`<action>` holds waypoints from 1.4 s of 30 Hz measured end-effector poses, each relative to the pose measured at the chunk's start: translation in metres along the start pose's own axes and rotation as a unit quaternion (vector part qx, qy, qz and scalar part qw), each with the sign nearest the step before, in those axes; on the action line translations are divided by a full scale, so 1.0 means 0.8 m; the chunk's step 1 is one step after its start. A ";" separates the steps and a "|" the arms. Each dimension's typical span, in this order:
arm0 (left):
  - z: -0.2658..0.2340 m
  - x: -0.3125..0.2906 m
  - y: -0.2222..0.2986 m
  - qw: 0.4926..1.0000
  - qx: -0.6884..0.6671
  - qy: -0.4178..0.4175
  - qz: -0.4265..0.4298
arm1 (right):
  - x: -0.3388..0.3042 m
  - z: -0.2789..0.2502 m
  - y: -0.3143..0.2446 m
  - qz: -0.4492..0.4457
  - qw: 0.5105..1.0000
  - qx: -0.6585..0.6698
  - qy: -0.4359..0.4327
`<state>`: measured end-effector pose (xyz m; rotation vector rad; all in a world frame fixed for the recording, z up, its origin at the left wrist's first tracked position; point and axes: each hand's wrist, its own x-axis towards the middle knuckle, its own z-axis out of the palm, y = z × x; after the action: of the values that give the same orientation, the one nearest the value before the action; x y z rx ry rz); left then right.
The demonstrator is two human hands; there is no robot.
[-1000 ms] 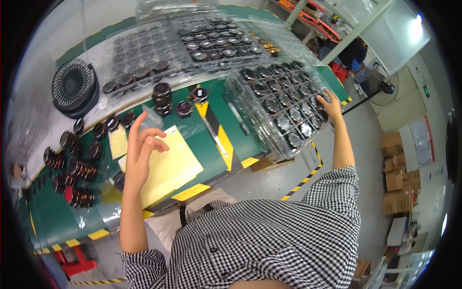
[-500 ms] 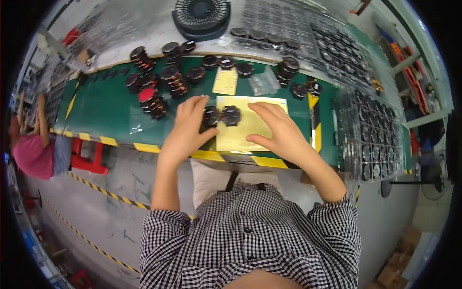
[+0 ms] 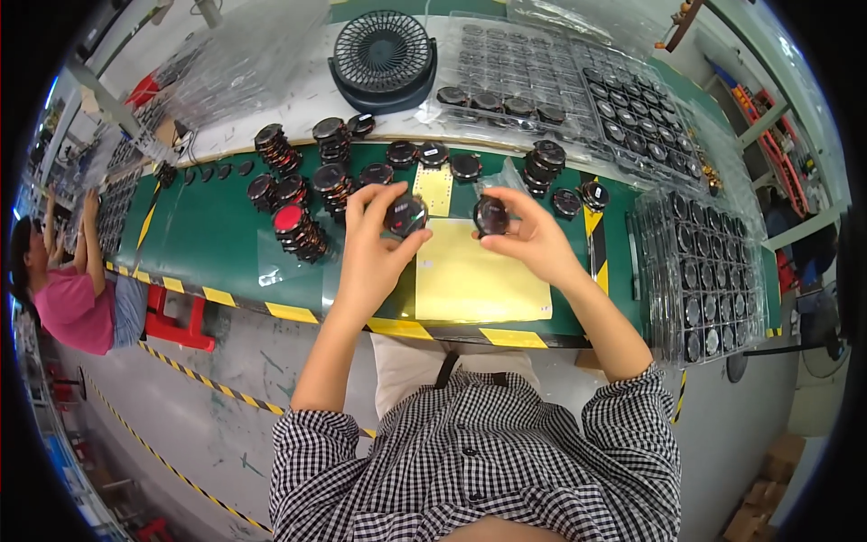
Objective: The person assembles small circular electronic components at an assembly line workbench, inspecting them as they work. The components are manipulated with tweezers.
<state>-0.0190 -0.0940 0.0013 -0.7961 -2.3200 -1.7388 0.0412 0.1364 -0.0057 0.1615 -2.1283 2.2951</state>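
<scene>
Between the thumb and fingers of my left hand (image 3: 372,237) is a round black watch case (image 3: 406,215), tilted, with small lit marks on its face. My right hand (image 3: 533,237) pinches a second round black watch case (image 3: 490,217) by its edge. Both are held apart from each other, above the far part of a yellow sheet (image 3: 483,275). Beyond them a smaller pale yellow card (image 3: 435,191) lies on the green mat (image 3: 212,226). Several watch cases (image 3: 433,154) sit in a row at that card's far end.
Stacks of watch cases (image 3: 332,185) stand left of my hands, one topped with a red disc (image 3: 288,218). Another stack (image 3: 545,164) is at the right. Clear trays (image 3: 700,271) of watch cases fill the right side. A black fan (image 3: 384,59) stands behind. A person (image 3: 77,303) sits far left.
Both hands, open and apart from the two watch cases half a second ago, have closed on one each. The cases are now lifted and separated. My view has shifted slightly.
</scene>
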 end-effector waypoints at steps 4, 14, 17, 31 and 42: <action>0.040 0.043 0.008 0.941 -0.257 -0.115 -0.189 | 0.000 -0.024 -0.006 0.045 0.995 0.077 0.042; 0.097 0.052 -0.005 0.914 -0.301 -0.137 -0.233 | -0.003 -0.048 0.013 0.062 0.978 0.167 0.107; 0.101 0.048 -0.002 0.905 -0.300 -0.137 -0.268 | -0.008 -0.043 0.008 0.069 0.972 0.202 0.094; 0.099 0.047 -0.012 0.851 -0.384 -0.121 -0.338 | -0.009 -0.038 0.009 0.108 0.969 0.176 0.135; 0.116 0.039 -0.005 0.928 -0.279 -0.117 -0.219 | -0.013 -0.025 0.015 0.047 0.991 0.020 0.121</action>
<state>-0.0284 0.0014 -0.0195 -0.6009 -2.2886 -2.7144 0.0492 0.1561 -0.0200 -0.2122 -2.0117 2.2697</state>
